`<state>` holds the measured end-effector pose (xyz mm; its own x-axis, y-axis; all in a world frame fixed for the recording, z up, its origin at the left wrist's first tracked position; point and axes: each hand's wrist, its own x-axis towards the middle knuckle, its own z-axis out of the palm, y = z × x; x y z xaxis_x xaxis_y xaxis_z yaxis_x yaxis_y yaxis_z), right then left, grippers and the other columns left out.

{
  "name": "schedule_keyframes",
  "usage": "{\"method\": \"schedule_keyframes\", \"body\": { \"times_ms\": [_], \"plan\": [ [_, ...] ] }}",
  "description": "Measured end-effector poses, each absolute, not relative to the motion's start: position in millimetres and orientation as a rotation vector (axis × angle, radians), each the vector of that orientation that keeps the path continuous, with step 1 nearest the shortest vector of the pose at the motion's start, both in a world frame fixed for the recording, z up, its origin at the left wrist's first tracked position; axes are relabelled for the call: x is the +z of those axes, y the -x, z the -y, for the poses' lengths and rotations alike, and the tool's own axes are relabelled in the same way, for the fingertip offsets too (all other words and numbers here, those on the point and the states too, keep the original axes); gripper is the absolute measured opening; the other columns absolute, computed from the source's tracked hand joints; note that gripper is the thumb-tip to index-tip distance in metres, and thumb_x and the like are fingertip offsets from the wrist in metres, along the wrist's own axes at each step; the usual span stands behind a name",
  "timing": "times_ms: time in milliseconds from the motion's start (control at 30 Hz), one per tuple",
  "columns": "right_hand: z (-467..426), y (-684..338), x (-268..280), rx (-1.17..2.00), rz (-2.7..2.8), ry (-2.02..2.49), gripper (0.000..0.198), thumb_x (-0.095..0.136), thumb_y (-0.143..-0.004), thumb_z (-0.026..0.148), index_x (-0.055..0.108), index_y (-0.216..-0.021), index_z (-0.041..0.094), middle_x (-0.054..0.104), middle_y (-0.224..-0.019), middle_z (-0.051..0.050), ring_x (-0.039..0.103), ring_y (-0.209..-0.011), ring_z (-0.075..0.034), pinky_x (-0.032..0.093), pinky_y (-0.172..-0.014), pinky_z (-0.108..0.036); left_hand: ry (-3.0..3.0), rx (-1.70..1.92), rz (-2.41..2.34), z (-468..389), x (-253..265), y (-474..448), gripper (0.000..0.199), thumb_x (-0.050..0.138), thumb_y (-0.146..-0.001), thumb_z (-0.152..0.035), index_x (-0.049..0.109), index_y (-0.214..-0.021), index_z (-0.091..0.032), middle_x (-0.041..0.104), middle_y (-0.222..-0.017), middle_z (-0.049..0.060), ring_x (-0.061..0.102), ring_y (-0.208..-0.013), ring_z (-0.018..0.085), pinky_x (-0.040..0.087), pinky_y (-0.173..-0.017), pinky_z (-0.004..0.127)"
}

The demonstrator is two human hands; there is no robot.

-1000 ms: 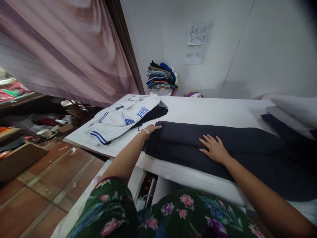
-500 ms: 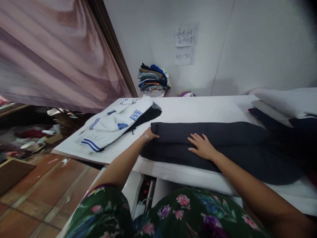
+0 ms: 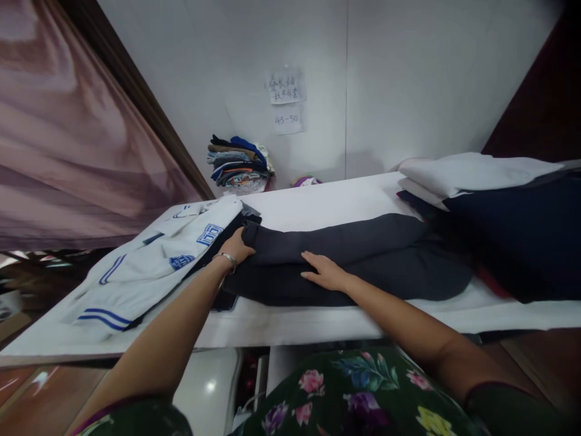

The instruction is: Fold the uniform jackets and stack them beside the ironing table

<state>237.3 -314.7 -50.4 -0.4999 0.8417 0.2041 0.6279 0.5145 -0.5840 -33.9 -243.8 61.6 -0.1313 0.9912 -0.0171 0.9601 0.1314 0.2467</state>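
Note:
Dark grey trousers lie folded lengthwise across the white table. At their left end, my left hand is closed on the corner, the thumb on top and the other fingers partly hidden. My right hand rests flat on the middle of the cloth, fingers stretched out and holding nothing. Just left of the trousers is a white jacket with blue stripes and blue badges, lying on something dark. A dark flat item shows in part below my left wrist.
A pile of white and navy garments lies at the right of the table. Beyond the far edge stands a stack of folded clothes by the wall. Handwritten papers hang there. A pink curtain borders the left.
My view has swung to the right. The left end of the trousers now lies nearer the white jacket, with my left hand still on it. My right hand's fingers are closer together.

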Motion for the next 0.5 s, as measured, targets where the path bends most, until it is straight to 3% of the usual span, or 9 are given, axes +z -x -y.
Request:
{"method": "schedule_keyframes", "body": {
  "times_ms": [300, 500],
  "plan": [
    [320.5, -233.2, -61.8, 0.782, 2.198, 1.183, 0.074, 0.046, -0.084, 0.061, 0.031, -0.145, 0.022, 0.029, -0.15, -0.01, 0.022, -0.139, -0.026, 0.013, -0.114, -0.048, -2.245, 0.161, -2.175, 251.5, 123.0, -25.4, 0.092, 0.071, -0.062, -0.023, 0.028, -0.144, -0.02, 0.065, -0.112, 0.008, 0.061, -0.104, 0.028, 0.047, -0.088, 0.031],
    [315.4, -241.4, -53.5, 1.219, 1.654, 1.137, 0.072, 0.046, -0.083, 0.064, 0.032, -0.144, 0.028, 0.042, -0.144, -0.004, 0.036, -0.133, -0.023, 0.026, -0.111, -0.044, -2.518, 0.068, -1.999, 246.3, 156.9, -84.6, 0.093, 0.074, -0.06, -0.019, 0.031, -0.142, -0.019, 0.06, -0.116, 0.009, 0.056, -0.11, 0.032, 0.044, -0.092, 0.034]
  ]
}}
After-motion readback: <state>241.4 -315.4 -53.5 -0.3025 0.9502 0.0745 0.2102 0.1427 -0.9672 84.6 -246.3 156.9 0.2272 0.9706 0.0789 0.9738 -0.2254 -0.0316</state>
